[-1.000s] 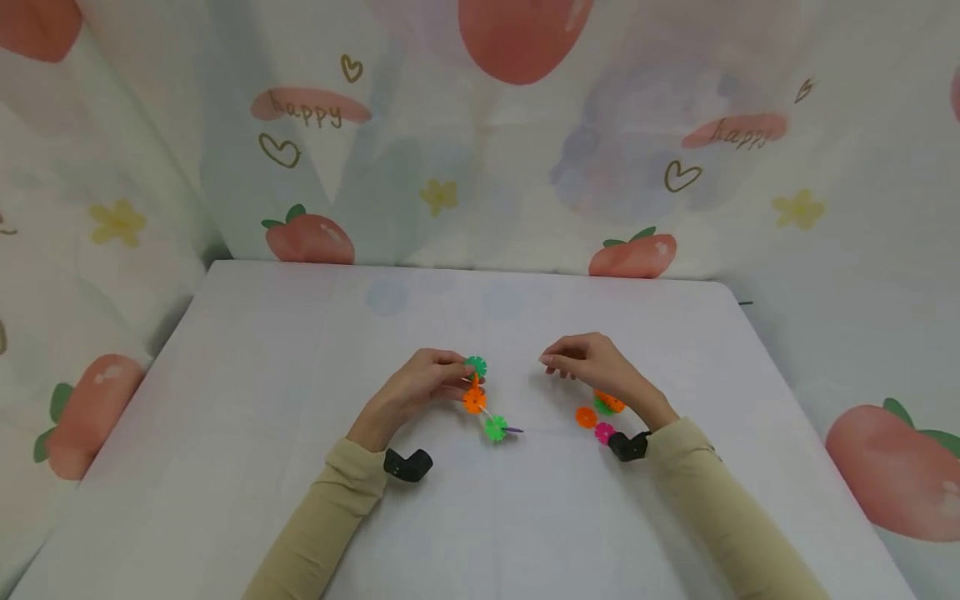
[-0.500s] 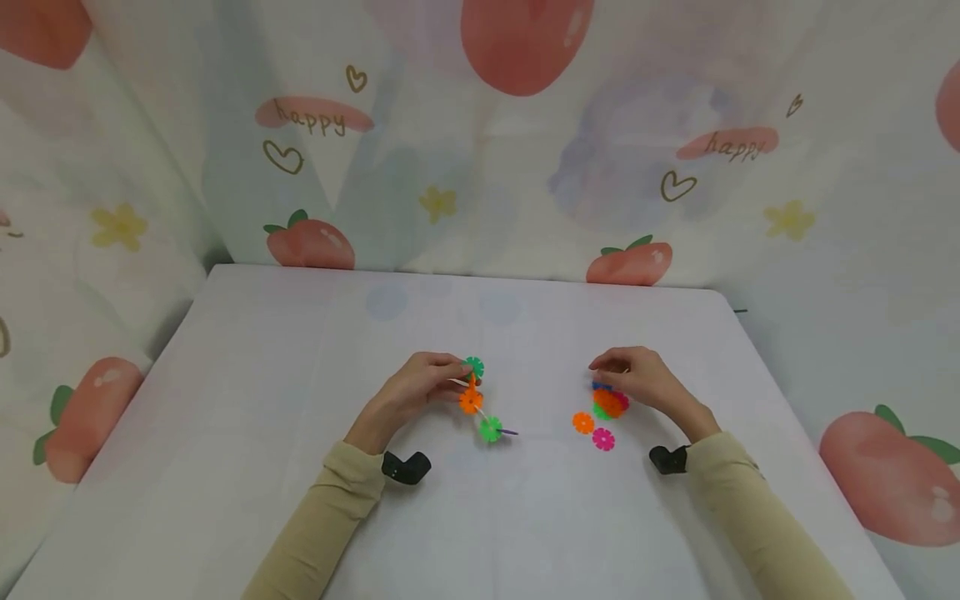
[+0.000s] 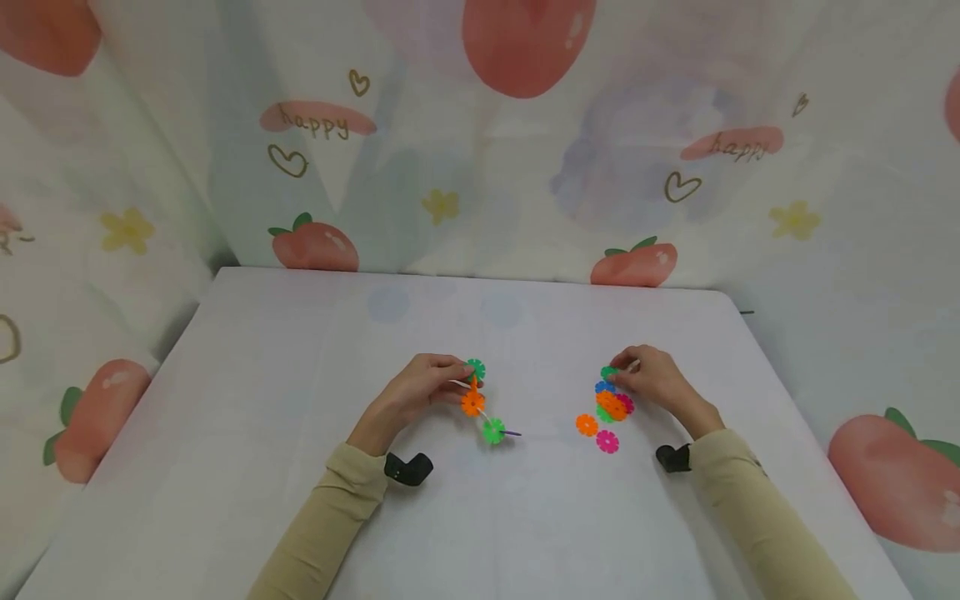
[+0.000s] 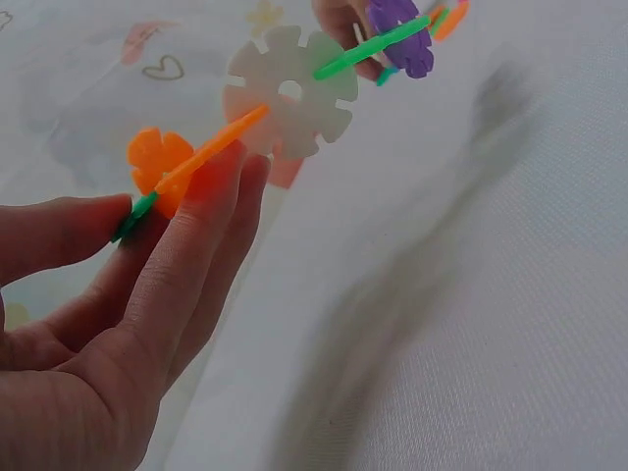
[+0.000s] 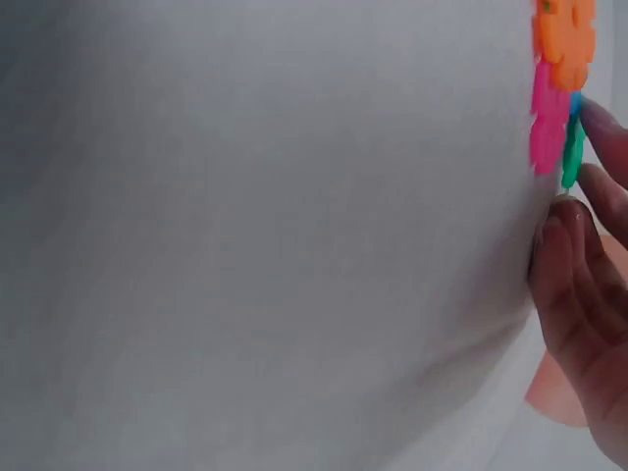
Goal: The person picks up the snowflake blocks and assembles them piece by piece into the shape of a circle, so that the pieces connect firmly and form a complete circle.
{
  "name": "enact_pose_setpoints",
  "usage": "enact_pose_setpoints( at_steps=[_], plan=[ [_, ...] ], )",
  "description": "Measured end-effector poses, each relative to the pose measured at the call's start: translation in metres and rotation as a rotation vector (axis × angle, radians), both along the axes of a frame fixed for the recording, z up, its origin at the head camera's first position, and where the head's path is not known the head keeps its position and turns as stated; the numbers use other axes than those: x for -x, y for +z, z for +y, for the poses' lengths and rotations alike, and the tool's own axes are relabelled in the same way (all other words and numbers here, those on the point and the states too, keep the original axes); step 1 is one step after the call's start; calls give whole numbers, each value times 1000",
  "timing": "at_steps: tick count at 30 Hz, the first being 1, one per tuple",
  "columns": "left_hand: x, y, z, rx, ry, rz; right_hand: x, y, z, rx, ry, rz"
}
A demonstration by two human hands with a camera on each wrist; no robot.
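My left hand [image 3: 429, 382] pinches a green snowflake disc [image 3: 476, 369] between thumb and fingers. From that disc hangs a chain of slotted plastic discs: an orange disc [image 3: 472, 403], a whitish disc [image 4: 289, 93], a bright green disc [image 3: 493, 431] and a purple disc [image 4: 400, 37] at the far end. My right hand [image 3: 651, 383] has its fingertips on another green disc [image 3: 609, 373], at the back of a small pile of loose discs. In the right wrist view this green disc [image 5: 573, 152] shows edge-on at the fingertips.
Beside the right hand lie a blue disc [image 3: 604, 387], overlapping orange discs [image 3: 615, 406] and a pink one partly covered. A single orange disc [image 3: 587, 425] and a pink disc [image 3: 607, 442] lie nearer. The white table [image 3: 300, 333] meets a printed cloth backdrop [image 3: 495, 208].
My right hand has moved right from the middle to the loose discs, and a green disc now shows at its fingertips. The left hand stays nearly still with the chain.
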State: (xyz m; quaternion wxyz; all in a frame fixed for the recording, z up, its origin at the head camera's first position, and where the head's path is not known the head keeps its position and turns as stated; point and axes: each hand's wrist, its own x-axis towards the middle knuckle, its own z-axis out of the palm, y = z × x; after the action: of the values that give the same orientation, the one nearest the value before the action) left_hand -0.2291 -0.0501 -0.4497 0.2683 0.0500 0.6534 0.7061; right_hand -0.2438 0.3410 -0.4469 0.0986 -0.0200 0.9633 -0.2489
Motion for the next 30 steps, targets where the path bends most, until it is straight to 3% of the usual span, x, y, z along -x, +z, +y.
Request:
enact_pose_setpoints(
  at_steps=[8,14,21,30],
  plan=[
    [1,-2,-1,2,10,-10,0,-1,-10,46,10,80],
    [1,-4,0,3,15,-5,-1,1,-29,148,44,137],
    [0,-7,-1,-19,-5,-7,-5,4,-57,339,111,121],
    [1,-9,2,-3,-6,-14,-1,7,-93,453,156,90]
  ],
)
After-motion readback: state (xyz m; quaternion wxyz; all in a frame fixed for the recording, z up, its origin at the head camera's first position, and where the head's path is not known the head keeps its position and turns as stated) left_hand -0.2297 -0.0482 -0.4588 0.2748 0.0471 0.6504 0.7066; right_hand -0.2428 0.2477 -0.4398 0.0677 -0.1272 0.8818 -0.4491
